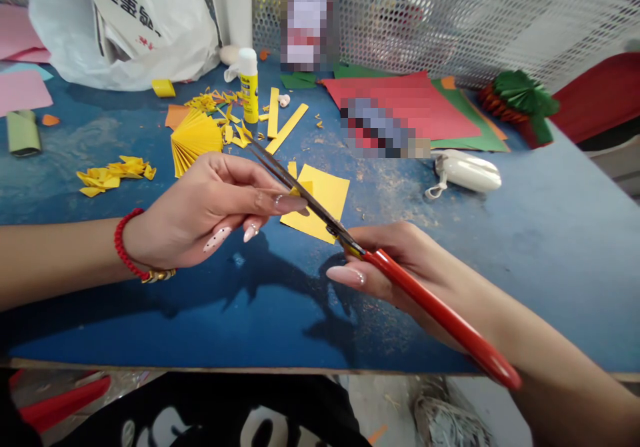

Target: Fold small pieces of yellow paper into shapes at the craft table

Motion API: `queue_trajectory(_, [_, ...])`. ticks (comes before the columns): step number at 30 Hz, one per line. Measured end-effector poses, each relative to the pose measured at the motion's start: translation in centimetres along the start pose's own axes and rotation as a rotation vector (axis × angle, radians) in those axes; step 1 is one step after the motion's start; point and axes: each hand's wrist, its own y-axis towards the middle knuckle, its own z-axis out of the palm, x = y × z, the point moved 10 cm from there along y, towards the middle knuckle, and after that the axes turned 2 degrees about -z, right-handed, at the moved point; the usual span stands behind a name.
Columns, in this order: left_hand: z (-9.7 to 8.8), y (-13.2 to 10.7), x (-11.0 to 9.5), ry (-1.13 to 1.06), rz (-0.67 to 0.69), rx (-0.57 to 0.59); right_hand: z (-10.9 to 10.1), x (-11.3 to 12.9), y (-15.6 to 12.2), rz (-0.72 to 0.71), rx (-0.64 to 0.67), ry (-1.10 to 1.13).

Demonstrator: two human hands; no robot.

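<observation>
Bag (135, 53): dark characters
Scissors (387, 270): long axis diagonal, tips far-left
Left hand (213, 203): pinching yellow paper (308, 185)
Right hand (425, 263): gripping scissors

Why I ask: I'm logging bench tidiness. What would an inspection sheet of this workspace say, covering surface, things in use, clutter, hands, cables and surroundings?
Surface: blue tabletop, pale specks around the middle.
Things in use: red-handled scissors, blades at a small yellow paper piece; a yellow square lies on the table.
Clutter: yellow folded pieces, fan-folded paper, upright glue stick, red sheet, white case with a short strap, white plastic bag at back left.
Hands: left hand pinches the small yellow paper piece; right hand holds the scissors.
Cables: nothing seen.
Surroundings: perforated panel behind the table.
</observation>
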Motion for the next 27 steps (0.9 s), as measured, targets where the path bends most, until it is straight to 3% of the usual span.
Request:
queue_trajectory(2, [0.0,-0.1,2.0,-0.275,-0.165,-0.013,0.2,-0.3,0.0,0.019,0.019,0.018])
queue_trajectory(4, [0.4,-0.1,2.7,-0.419,-0.230,0.004,0.2,-0.4,0.0,0.023,0.025,0.034])
queue_trajectory(11, [0.4,0.2,1.9,-0.417,-0.160,0.024,-0.2,0.0,0.3,-0.069,-0.025,0.064])
queue_trajectory(16, [0.6,0.1,2.1,-0.520,-0.149,0.034,-2.0,-0.7,0.2,0.003,-0.201,0.098])
queue_trajectory(18, [0.8,0.2,2.4,-0.519,-0.165,0.038,-3.6,-0.5,0.1,-0.017,-0.320,-0.004])
queue_trajectory(22, [1.8,0.2,2.8,-0.439,-0.198,0.089,-7.5,-1.3,0.2,0.041,-0.564,-0.462])
queue_trajectory(25, [1.9,-0.1,2.1,-0.299,-0.122,0.069,-9.0,-2.7,1.2,0.091,-0.633,-0.707])
queue_trajectory(27, [1.4,-0.3,1.5,-0.158,-0.038,-0.002,-9.0,-2.3,1.7,-0.021,-0.675,-0.755])
